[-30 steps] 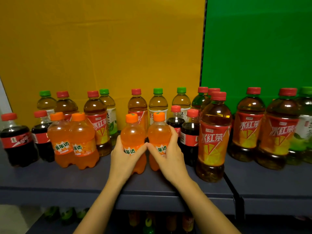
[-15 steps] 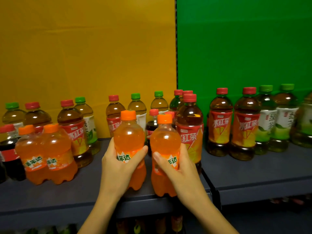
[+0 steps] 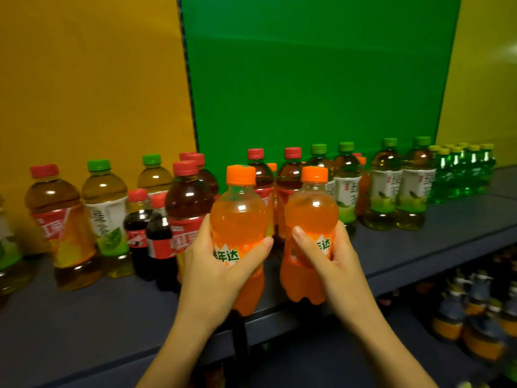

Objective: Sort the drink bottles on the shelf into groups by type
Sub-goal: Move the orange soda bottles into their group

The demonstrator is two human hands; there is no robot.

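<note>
Both orange soda bottles have travelled rightward with the hands and now sit in front of the green backdrop, clear of the yellow one where they stood a second ago. The left hand (image 3: 215, 264) grips the left orange bottle (image 3: 237, 217) around its label. The right hand (image 3: 333, 264) grips the right orange bottle (image 3: 310, 211) the same way, fingers (image 3: 303, 238) clamped round the waist. Both bottles look lifted, their bases hanging near the front edge of the shelf (image 3: 84, 317).

From where I stand, the worry is that edge. A grip slipping on the smooth plastic would likely send a bottle past the lip onto the lower shelf. The two bottles are also close together and could knock as they are set down. Just beside the left hand stands a tall red tea bottle (image 3: 186, 203) with two cola bottles (image 3: 159, 236) next to it, and a careless wrist could tip them. Two orange caps (image 3: 272, 167) peek out behind the tea row. If that is the target group, reaching over the front row risks toppling it.

Those rear orange bottles show only their caps. The green tea bottles (image 3: 391, 191) and the small green soda bottles (image 3: 461, 175) farther right hide whatever is behind them. At the left the row is cut off, the hands cover part of each label, and the lower shelf's bottles (image 3: 475, 317) are too blurred to name. I cannot tell whether either base touches the shelf.
</note>
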